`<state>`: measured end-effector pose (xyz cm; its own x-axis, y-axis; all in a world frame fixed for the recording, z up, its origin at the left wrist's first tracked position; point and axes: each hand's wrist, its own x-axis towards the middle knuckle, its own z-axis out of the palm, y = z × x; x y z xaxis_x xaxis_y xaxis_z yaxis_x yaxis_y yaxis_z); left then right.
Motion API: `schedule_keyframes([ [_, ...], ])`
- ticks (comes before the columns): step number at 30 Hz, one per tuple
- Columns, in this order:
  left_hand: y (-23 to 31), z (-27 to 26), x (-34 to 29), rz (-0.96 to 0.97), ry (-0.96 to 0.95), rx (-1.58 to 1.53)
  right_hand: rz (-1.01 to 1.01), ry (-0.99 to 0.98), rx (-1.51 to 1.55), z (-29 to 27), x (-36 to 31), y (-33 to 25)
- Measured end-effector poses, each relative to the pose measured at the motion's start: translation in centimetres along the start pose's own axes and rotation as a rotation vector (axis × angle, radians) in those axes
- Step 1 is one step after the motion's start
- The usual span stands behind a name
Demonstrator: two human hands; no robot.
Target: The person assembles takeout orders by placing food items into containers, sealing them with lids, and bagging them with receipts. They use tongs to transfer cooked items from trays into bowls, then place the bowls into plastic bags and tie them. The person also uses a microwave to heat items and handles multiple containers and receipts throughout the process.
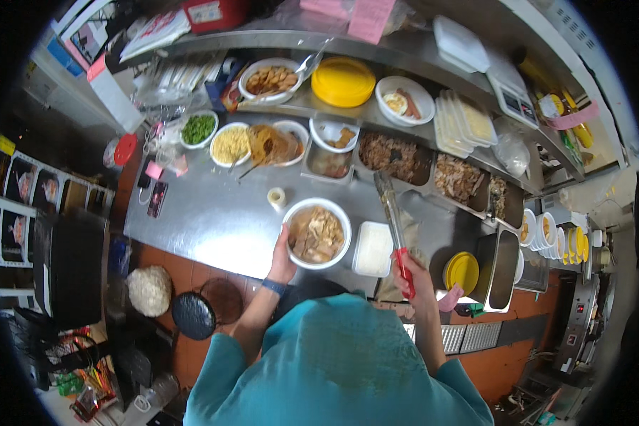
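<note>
My left hand (282, 259) grips the left side of a white bowl (347, 234) that holds pieces of meat in broth. Closed round the red handles of metal tongs (389, 206) is my right hand (416, 276); the tongs point away from me toward the meat trays. A white rectangular container (373, 248) of rice sits between the bowl and the tongs. Beyond the tongs' tips, a metal tray holds dark shredded meat (390, 157), and another beside it holds lighter chopped meat (459, 177).
Bowls of chopped greens (197, 130) and pale yellow bits (231, 144) line the counter's back left. A roll of tape (277, 197) and a phone (157, 199) lie on the steel counter (206, 206). Yellow lids (461, 271) and a deep metal pan (495, 270) stand at right. Overhead runs a shelf (277, 41).
</note>
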<state>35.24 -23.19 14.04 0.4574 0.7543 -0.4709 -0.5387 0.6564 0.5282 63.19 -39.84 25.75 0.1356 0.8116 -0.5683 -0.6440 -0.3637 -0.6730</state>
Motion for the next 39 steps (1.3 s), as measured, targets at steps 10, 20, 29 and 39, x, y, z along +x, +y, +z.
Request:
schedule_keyframes([
  [10,1.4,0.8,2.8,-0.029,0.012,0.029,-0.673,0.574,-1.42,2.5,4.7,-12.1],
  [20,2.2,3.5,4.1,-0.052,-0.103,0.013,-0.407,0.548,-1.941,5.4,11.7,-26.7],
  [29,2.3,4.7,5.8,-0.079,-0.083,-0.007,-0.21,0.375,-1.561,3.2,12.8,-29.5],
  [39,2.3,6.0,7.3,-0.08,-0.046,0.061,-0.103,0.25,-1.32,0.5,12.4,-30.9],
])
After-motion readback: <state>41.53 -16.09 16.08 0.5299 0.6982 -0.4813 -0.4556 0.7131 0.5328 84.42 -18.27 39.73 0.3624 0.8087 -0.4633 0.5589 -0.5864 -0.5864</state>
